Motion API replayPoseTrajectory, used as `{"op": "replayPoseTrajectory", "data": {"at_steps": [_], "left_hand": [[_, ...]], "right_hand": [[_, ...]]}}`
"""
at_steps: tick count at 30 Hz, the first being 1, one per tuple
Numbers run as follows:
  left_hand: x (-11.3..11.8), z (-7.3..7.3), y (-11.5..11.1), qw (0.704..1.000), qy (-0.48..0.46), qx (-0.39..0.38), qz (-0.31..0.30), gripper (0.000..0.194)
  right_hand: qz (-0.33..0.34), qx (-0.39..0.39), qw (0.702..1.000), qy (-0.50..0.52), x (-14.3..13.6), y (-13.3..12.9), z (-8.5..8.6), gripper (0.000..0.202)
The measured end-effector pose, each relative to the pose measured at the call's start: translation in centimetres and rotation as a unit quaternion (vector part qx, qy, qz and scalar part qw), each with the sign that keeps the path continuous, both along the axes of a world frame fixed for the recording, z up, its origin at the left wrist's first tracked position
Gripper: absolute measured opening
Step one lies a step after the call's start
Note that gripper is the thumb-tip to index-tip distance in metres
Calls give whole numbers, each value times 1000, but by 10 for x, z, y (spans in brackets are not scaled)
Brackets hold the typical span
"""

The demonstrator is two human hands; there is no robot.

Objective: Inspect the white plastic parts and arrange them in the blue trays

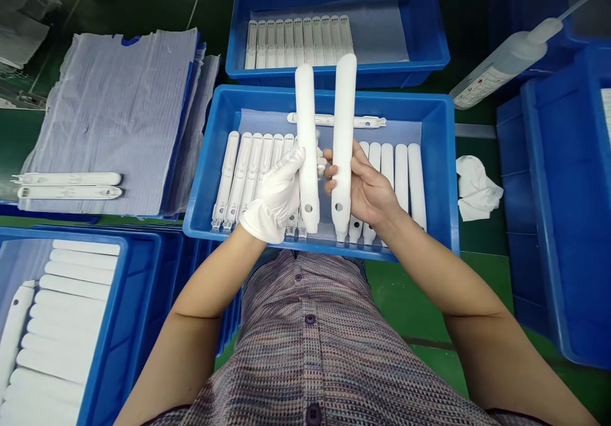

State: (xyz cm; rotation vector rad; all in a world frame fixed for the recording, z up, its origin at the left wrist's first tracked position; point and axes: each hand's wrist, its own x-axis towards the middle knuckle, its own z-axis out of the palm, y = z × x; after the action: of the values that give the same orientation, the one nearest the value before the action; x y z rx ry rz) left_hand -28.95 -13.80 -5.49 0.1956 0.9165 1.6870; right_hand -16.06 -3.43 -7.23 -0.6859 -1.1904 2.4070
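Gloved fingers (289,163) of the left hand (274,204) are closed around a white stick-shaped piece (308,139), the thumb against its left side and the fingertips showing past its right edge. Bare fingers of the right hand (371,190) hold a second white piece (344,133) the same way: the thumb lies along its right edge, and the fingertips curl out from behind on the left. Both grips sit near the middle of the pieces, so each piece stretches well beyond the fingers at both ends. They are held side by side with a narrow gap between them, the tops leaning slightly apart, and each has a dark round hole near its lower end.

Beneath the hands is the middle bin (442,177), blue, with a left row of pieces (236,181) and a right row of pieces (401,177). One more piece, the crosswise piece (370,121), lies toward the far wall. Beyond is the far bin (429,44), holding another row (298,44). On the left, two pieces (71,185) rest on a stack of sheets (119,114). A crumpled white cloth (477,189) lies just right of the middle bin.
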Motion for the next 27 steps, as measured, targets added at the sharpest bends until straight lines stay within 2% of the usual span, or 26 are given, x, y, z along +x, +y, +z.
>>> {"op": "replayPoseTrajectory", "data": {"at_steps": [2,8,12,14,17,20,24,27], "left_hand": [[0,-2,0,1000,5,20,11,17],[5,-9,3,999,-11,34,5,23],[8,-7,1,998,43,44,13,37],[8,-7,0,995,79,54,1,47],[3,-12,-1,991,103,77,-35,54],[-2,-17,1,986,127,92,-65,59],[-3,-18,4,979,143,118,-81,66],[-3,-16,4,980,145,111,-82,64]], "right_hand": [[5,17,1000,23,2,0,-4,54],[37,142,989,11,7,-2,-15,82],[31,243,970,4,8,-7,-14,90],[-3,332,943,-6,8,-11,-13,83],[-59,477,875,-59,11,-16,-13,65],[-87,554,822,-98,14,-18,-16,57],[-115,596,791,-77,13,-18,-20,56],[-120,606,783,-75,13,-17,-18,57]]}}
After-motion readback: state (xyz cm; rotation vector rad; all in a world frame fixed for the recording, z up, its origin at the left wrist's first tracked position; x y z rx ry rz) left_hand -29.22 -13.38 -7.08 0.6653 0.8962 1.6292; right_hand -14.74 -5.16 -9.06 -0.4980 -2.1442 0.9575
